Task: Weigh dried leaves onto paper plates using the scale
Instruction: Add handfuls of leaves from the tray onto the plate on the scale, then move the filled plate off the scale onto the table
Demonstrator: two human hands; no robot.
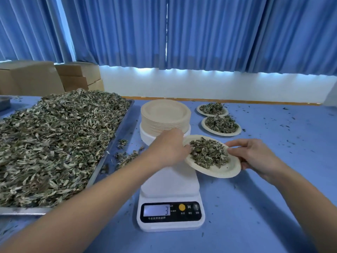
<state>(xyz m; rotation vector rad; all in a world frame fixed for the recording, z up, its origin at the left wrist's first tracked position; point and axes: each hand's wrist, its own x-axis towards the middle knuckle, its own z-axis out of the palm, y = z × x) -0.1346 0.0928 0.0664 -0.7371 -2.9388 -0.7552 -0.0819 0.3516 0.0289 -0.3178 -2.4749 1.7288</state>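
Honestly, level that tilted leaf plate point(224, 170): left hand point(169, 148) holds its 9 o'clock rim, right hand point(255, 157) pinches 3 o'clock, just above the scale point(169, 183); set it beside the filled plate point(221, 134) at 1 o'clock

Scale point(170, 185) front centre on surface point(273, 161). Tray point(118, 136) left of it, leaf heap point(54, 143) in it. Loose leaves point(127, 156) between tray and scale. Plate stack point(165, 115) just behind scale. Near filled plate point(209, 129) right of stack, far filled plate point(200, 111) behind it. Loaded plate point(224, 170) tilted over scale's right rear, between left hand point(169, 147) and right hand point(255, 156). Boxes point(54, 77) behind tray.
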